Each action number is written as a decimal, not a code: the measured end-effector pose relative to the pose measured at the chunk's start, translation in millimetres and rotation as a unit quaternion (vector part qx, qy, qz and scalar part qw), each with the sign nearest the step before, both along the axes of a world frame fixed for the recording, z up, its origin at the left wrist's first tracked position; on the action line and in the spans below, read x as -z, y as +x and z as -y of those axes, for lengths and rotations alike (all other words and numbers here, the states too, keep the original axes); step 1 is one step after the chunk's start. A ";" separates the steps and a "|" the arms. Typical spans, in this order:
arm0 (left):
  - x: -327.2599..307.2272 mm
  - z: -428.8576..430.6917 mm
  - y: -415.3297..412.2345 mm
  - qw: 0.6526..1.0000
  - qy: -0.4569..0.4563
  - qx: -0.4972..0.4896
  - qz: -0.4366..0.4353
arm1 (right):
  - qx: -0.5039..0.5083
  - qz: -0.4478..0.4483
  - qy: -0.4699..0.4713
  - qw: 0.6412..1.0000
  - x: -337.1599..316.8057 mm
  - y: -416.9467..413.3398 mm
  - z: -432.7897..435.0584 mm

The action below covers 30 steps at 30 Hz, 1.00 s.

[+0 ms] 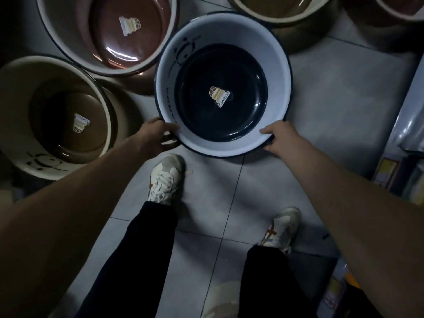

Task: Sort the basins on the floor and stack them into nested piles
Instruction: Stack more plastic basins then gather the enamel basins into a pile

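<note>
A white basin (274, 92) with a dark blue bottom, a dark rim and a sticker sits in the middle, above the grey tile floor. My left hand (156, 137) grips its near-left rim, thumb inside the wall. My right hand (278, 137) grips the near-right rim the same way. A brown-bottomed basin (68, 31) lies at the upper left. A tan basin (20, 88) with a brown bottom stands at the left. Two more basins are cut off at the top: a tan one (277, 12) and a dark brown one (399, 10).
My two feet in white sneakers (164, 180) (283, 230) stand on the tiles just below the white basin. A shelf or cabinet with packaged goods (408, 125) runs along the right edge. Open floor (332, 92) lies right of the white basin.
</note>
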State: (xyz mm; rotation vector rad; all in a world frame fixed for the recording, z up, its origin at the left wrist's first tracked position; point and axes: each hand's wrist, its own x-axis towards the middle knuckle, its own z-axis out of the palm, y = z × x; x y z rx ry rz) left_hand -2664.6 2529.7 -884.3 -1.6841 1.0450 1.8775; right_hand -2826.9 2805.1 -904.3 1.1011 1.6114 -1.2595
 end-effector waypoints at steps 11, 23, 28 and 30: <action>-38.3 -127.6 121.3 0.993 0.004 -0.007 0.121 | 0.040 0.067 0.076 0.994 -11.8 146.7 -132.9; -18.0 -205.1 203.8 0.976 0.017 -0.040 0.213 | 0.067 0.093 0.122 0.986 0.0 263.5 -206.8; -31.7 -188.6 177.4 0.976 -0.023 -0.009 0.215 | 0.001 0.127 0.101 0.987 -18.6 230.5 -203.8; -41.9 -181.6 163.5 0.980 -0.039 0.002 0.196 | -0.035 0.114 0.110 0.987 -29.7 216.5 -201.7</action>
